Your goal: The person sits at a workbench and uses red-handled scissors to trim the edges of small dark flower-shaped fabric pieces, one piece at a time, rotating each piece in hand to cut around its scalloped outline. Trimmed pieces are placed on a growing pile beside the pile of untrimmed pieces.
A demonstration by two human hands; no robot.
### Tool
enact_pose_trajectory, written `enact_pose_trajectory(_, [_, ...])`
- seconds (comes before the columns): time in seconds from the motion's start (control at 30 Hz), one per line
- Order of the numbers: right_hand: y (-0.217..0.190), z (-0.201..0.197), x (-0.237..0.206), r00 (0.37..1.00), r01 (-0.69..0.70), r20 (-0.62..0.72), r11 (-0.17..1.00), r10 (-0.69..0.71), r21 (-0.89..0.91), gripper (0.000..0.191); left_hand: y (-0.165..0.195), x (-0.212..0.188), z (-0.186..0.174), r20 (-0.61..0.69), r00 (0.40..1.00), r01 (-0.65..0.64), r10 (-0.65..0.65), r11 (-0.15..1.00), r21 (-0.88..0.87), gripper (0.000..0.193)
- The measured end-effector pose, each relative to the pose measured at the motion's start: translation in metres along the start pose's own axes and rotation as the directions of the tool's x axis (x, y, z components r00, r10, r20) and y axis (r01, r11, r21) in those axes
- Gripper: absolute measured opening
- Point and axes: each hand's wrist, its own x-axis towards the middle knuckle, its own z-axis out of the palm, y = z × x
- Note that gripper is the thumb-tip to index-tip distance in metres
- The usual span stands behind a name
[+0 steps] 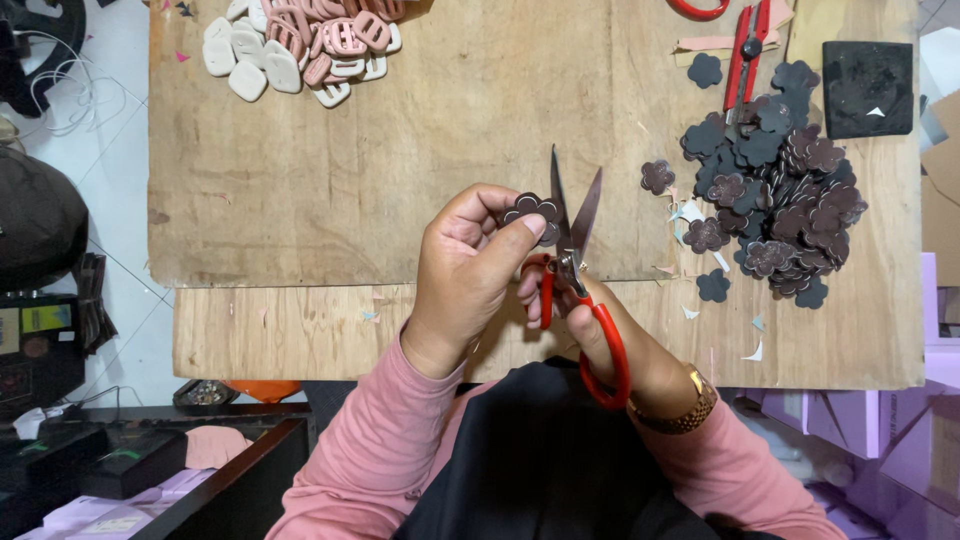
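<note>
Left hand: the left hand (465,270) sits at the middle of the view, thumb and fingertips pinching a small dark brown flower-shaped leather-like piece (533,212) held up at about 1 o'clock from the palm.
Right hand: the right hand (610,335) lies at 4 o'clock from the left one, touching it, its fingers curled through and around the handles of the red-handled steel scissors (577,270); a gold-coloured wristwatch (688,408) circles the wrist.
Scissors: blades parted in a narrow V pointing to 12 o'clock, the left blade just beside the right edge of the flower piece; whether steel touches the piece cannot be told.
Flower piece: above the near edge of the bare wooden worktable (420,150), off its surface, between the left fingertips and the blades.
Pile at 2 o'clock: a heap of dark brown and black flower-shaped cutouts (780,200) lies on the table well apart from the hands, with single flowers scattered at its left edge and pale paper scraps (690,212) among them.
Pile at 11 o'clock: a heap of cream and pink rounded buckle-like pieces (300,40) at the far table edge.
At 1 o'clock: a second red-handled tool (745,50) lying flat, and beside it at the far right a black square pad (867,88).
Sleeves: pink long sleeves (370,440) on both arms, over a black cloth (540,450) in the lap at 6 o'clock.
</note>
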Motion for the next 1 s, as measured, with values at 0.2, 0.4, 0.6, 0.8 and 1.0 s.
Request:
enact_pose_trajectory(0.2, [0.000, -0.004, 0.001, 0.999, 0.020, 0.040, 0.997, -0.017, -0.080, 0.086, -0.002, 0.003, -0.001, -0.018, 1.000, 0.025, -0.024, 0.999, 0.020, 0.014])
enact_pose_trajectory(0.4, [-0.003, -0.009, 0.004, 0.998, 0.003, 0.068, 0.996, 0.004, -0.094, 0.087, -0.002, 0.007, -0.006, 0.029, 0.999, 0.038, -0.039, 0.998, 0.042, 0.011])
enact_pose_trajectory(0.6, [-0.005, -0.011, 0.004, 0.993, -0.093, 0.068, 0.994, 0.097, -0.061, 0.093, -0.002, 0.007, -0.011, 0.081, 0.996, 0.044, -0.045, 0.999, 0.016, 0.010])
enact_pose_trajectory(0.8, [0.001, -0.008, 0.005, 0.998, -0.060, 0.029, 0.992, 0.064, -0.107, 0.095, -0.002, 0.005, -0.011, 0.078, 0.996, 0.043, -0.046, 0.998, 0.034, 0.011])
enact_pose_trajectory(1.0, [0.006, -0.007, 0.003, 0.999, -0.040, -0.007, 0.988, 0.039, -0.149, 0.094, -0.001, 0.003, -0.008, 0.084, 0.994, 0.063, -0.065, 0.998, 0.024, 0.009])
